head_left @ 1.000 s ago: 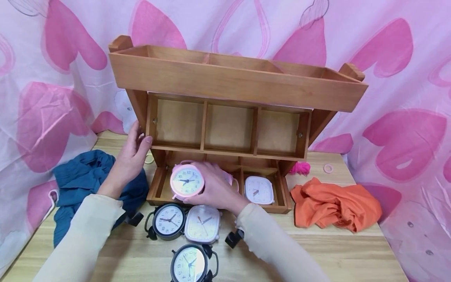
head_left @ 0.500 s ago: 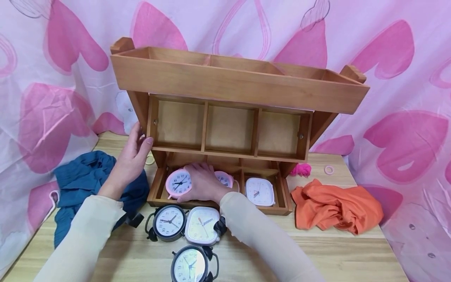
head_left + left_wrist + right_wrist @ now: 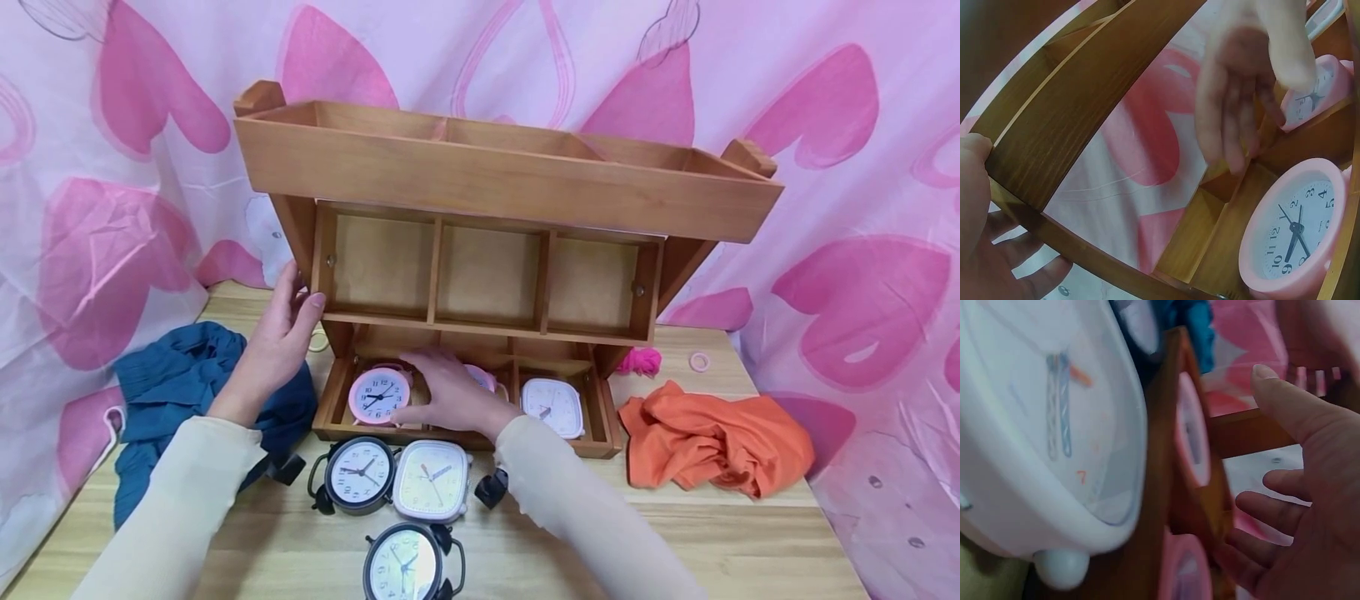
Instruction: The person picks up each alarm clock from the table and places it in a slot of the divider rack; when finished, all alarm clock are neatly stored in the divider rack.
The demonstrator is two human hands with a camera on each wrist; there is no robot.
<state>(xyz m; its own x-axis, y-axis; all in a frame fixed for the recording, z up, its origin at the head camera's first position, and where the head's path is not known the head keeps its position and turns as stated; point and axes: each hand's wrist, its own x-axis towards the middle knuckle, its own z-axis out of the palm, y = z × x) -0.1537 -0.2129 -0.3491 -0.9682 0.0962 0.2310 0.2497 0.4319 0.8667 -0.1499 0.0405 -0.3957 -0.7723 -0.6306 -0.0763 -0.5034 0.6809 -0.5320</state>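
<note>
Pink clock (image 3: 379,395) just left of right hand (image 3: 450,393).

Orange cloth (image 3: 716,446), blue cloth (image 3: 187,392)
</note>
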